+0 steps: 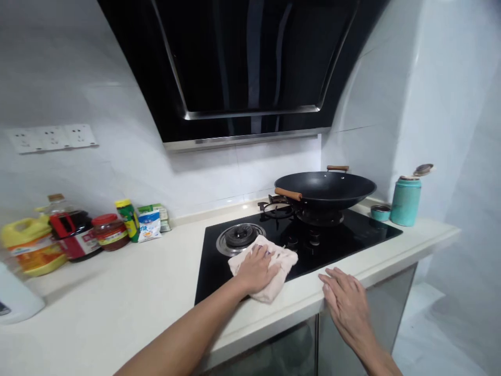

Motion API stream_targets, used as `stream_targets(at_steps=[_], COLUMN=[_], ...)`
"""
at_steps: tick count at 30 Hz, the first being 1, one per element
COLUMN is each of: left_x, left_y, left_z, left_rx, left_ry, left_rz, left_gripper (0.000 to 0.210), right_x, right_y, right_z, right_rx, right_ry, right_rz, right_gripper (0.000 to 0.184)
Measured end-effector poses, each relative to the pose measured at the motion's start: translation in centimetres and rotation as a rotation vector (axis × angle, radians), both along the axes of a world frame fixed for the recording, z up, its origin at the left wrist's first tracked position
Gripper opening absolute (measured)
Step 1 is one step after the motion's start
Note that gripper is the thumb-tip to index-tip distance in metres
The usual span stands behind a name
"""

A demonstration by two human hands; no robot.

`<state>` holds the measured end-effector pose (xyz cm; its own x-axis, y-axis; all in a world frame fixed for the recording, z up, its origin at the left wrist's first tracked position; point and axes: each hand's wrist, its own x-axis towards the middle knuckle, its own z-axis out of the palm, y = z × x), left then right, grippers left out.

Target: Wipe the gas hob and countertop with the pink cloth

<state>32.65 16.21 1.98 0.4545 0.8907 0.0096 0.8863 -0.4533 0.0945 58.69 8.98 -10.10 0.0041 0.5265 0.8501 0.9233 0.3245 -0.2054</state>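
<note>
My bare left forearm (195, 334) leads to my left hand (256, 269), spread flat on a crumpled pale-pink cloth (287, 258) lying across the near edge of the black glass cooktop (213, 284) onto the cream counter (136, 282), while my right hand (346, 300), loosely extended and empty, is at the counter's front edge. I judge this a wiping stroke, whose continuation calls for flat pressure around the round metal-rimmed burner (240, 236) beyond. Far right, a wide black wok (324, 187) stands in the way, beside a turquoise canister (406, 203); a yellow plastic jug (35, 245) stands left.
</note>
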Motion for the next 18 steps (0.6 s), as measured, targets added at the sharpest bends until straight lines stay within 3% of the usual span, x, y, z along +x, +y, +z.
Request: stream_targets(at_steps=[6, 12, 18], left_x=[2.6, 6.2, 9.2], left_y=[7.3, 13.3, 16.7], left_z=[0.4, 0.4, 0.4], left_rx=[0.058, 0.078, 0.051], left_ry=[0.027, 0.04, 0.039], left_rz=[0.073, 0.196, 0.302], left_gripper=[0.068, 0.075, 0.077], right_x=[-1.0, -1.1, -1.0], right_y=[1.1, 2.3, 2.7], right_z=[-0.9, -2.2, -2.4], right_rx=[0.133, 0.215, 0.256], right_ry=[0.114, 0.16, 0.147], right_rz=[0.027, 0.052, 0.036], right_gripper=[0.03, 0.032, 0.031])
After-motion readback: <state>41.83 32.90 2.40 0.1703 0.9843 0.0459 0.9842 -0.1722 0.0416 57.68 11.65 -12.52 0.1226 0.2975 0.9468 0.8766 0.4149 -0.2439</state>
